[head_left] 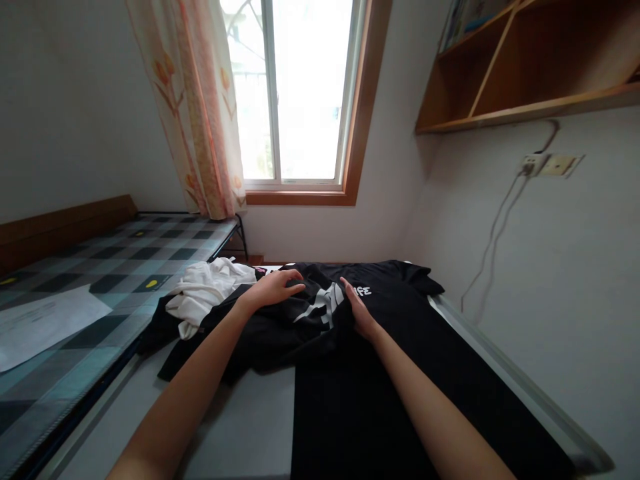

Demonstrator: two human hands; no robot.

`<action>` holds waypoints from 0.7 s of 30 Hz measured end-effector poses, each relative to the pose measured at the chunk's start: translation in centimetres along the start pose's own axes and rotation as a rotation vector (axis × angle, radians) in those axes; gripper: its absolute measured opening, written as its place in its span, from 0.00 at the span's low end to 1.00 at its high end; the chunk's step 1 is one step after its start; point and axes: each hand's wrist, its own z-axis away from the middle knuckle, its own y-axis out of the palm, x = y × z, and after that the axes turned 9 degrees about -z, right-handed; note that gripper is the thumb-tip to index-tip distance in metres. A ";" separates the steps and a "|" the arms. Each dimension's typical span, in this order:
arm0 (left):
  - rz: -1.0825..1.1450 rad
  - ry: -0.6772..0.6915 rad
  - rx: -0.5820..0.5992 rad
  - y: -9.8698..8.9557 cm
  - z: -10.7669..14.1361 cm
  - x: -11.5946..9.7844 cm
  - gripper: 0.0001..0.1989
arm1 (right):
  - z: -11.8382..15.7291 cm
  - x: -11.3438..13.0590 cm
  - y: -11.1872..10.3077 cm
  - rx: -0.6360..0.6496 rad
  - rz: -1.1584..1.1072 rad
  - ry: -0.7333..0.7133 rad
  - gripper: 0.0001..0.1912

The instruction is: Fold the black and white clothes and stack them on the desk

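Observation:
A bunched black T-shirt with a grey-white print (320, 308) lies between my hands. My left hand (274, 288) is over its left part, thumb and fingers curved but apart, with nothing visible between them. At the shirt's right side, my right hand (361, 313) grips the cloth; some of its fingers are hidden by the fabric. Beneath and to the right, another black T-shirt (415, 347) is spread flat, with a small white lettering mark on its chest. A crumpled white garment (213, 287) rests left of my left hand, on dark cloth.
The garments lie on a light table (245, 420). To the left stands a bed with a checked mattress (170, 250) and a paper sheet (47, 323) on it. A curtained window (310, 93) is ahead. Wooden shelves (525, 100) and a socket with a cord (534, 163) are on the right wall.

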 end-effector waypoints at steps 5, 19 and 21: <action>-0.285 -0.222 0.143 1.5 -0.6 3.2 0.21 | 0.1 0.2 -0.9 -0.021 -0.047 0.045 0.32; -0.435 -0.528 0.126 1.3 -0.8 4.9 0.13 | 0.7 0.0 -1.2 -0.134 0.026 0.084 0.34; -0.425 -0.546 0.064 0.7 -0.8 4.5 0.13 | 0.8 0.1 -1.1 -0.139 0.040 0.089 0.34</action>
